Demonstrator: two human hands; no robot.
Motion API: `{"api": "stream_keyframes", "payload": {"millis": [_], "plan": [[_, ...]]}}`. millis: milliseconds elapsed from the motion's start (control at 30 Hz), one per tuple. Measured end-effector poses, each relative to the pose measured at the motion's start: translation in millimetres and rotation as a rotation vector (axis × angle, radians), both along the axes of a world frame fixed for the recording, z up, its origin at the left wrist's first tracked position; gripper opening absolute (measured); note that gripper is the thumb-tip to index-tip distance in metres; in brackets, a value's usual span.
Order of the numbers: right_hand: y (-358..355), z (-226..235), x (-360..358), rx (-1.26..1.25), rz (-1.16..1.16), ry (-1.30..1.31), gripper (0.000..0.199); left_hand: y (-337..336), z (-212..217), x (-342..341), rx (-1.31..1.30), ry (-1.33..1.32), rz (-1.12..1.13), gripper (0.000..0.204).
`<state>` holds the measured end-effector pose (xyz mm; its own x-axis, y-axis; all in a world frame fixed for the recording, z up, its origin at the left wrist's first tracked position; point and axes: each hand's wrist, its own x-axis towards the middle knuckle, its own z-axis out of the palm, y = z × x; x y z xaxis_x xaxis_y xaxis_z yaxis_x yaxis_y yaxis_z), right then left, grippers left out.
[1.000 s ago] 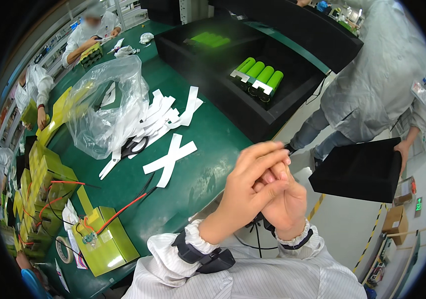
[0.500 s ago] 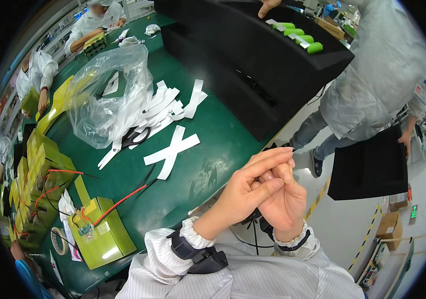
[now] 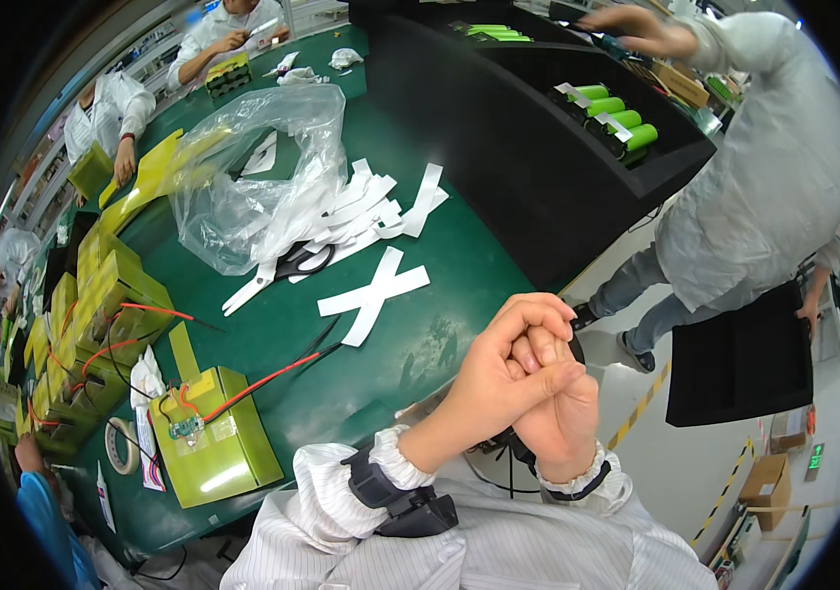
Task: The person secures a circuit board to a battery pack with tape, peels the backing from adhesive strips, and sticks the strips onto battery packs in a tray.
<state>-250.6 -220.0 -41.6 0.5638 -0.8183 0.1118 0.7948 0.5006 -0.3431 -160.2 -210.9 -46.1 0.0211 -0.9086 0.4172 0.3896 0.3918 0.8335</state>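
My left hand (image 3: 503,388) is wrapped over the curled fingers of my right hand (image 3: 565,418), in front of the table's near edge. Both are closed, pressed together; whatever may lie between them is hidden. Nearest on the green table, two white strips (image 3: 375,295) lie crossed. To the left stands a yellow-green wrapped battery pack (image 3: 228,462) with a small circuit board (image 3: 187,428) on its top and red and black leads. Scissors (image 3: 251,287) with black handles lie beside a pile of white strips (image 3: 366,206) and a clear plastic bag (image 3: 205,231).
Several wrapped packs (image 3: 110,295) line the left side, near a tape roll (image 3: 123,445). Black foam trays (image 3: 479,167) with green cylindrical cells (image 3: 597,93) fill the far right. A co-worker (image 3: 754,167) stands there holding a black foam piece (image 3: 739,369). Other people sit across the table.
My left fingers have curled down over the right hand. The view has shifted, so the table's things appear further right. The co-worker's raised hand has reached over the trays, and more cells now show.
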Motion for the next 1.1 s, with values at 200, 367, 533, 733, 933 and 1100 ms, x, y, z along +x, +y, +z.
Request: {"api": "stream_keyframes", "payload": {"millis": [200, 367, 533, 733, 933, 1100], "plan": [[-5, 7, -1, 0.046, 0.059, -0.059, 0.018, 4, 11, 5, -0.044, -0.169, 0.071, 0.046], [-8, 4, 0, 0.023, 0.097, -0.130, 0.017, 18, 10, 9, -0.138, -0.350, 0.442, 0.038], [-3, 3, 2, 0.125, 0.108, -0.158, 0.016, 21, 9, 6, -0.361, -0.664, 0.917, 0.018], [-4, -1, 15, 0.124, 0.145, -0.245, 0.012, 24, 5, 15, -0.428, -0.814, 1.035, 0.015], [-3, 0, 28, 0.034, 0.136, -0.246, 0.011, 22, 6, 23, -0.390, -0.671, 1.034, 0.014], [-1, -4, 25, 0.039, 0.049, -0.071, 0.006, 25, 7, 24, -0.361, -0.798, 1.017, 0.014]]}}
